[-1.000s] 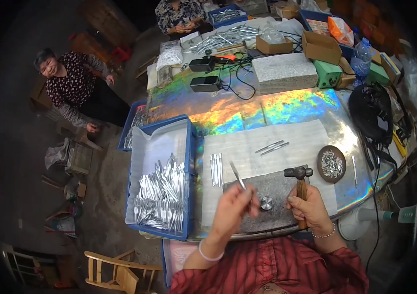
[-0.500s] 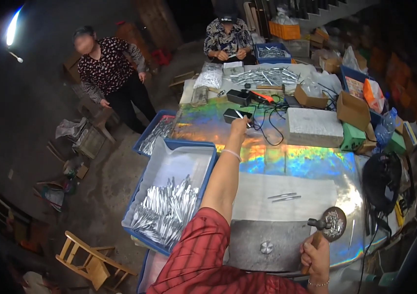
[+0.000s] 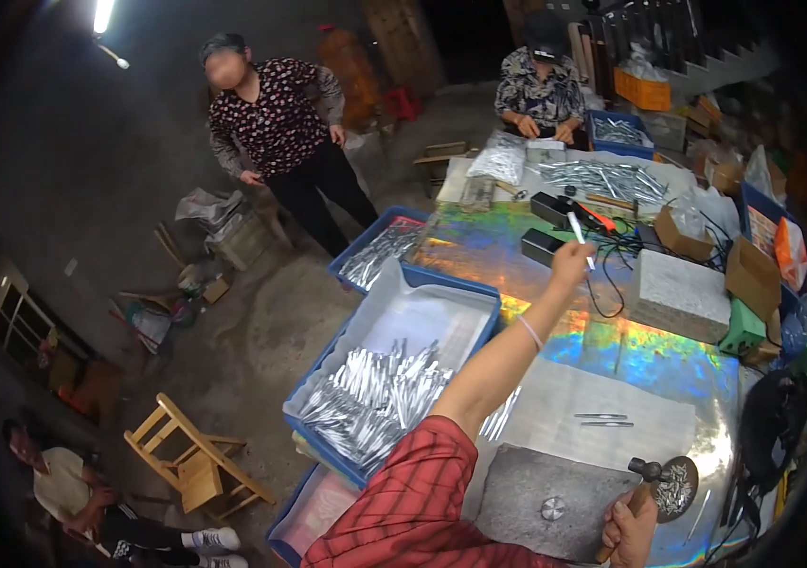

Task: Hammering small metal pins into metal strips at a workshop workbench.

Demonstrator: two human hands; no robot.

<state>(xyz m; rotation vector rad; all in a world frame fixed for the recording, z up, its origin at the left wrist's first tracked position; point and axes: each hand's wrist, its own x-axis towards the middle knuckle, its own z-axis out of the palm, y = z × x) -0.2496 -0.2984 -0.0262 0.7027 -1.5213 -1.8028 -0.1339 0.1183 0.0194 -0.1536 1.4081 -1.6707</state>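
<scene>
My left hand (image 3: 570, 263) is stretched far over the table, closed round a slim whitish rod (image 3: 575, 227) that points up and away. Just left of it sits a small black box (image 3: 543, 245), with black cables to its right. Near the front, my right hand (image 3: 633, 532) grips the wooden handle of a hammer (image 3: 646, 469), its head upward. Beside the hammer head is a round dark dish (image 3: 691, 476) of small metal bits. A round metal disc (image 3: 553, 509) lies on a grey slab (image 3: 508, 492). Beyond it, two slim metal pieces (image 3: 604, 419) rest on pale paper.
Left of my arm stands a lined blue tray (image 3: 441, 293) heaped with slim silver pieces, with another blue tray (image 3: 380, 248) behind. At right are a stone block (image 3: 678, 293) and cardboard boxes. One person stands left, one works across the table, another sits lower left beside a wooden chair (image 3: 197, 464).
The view has turned left, bringing the seated person into it. My left hand with the rod has moved right, off the black box. My right hand still holds the hammer.
</scene>
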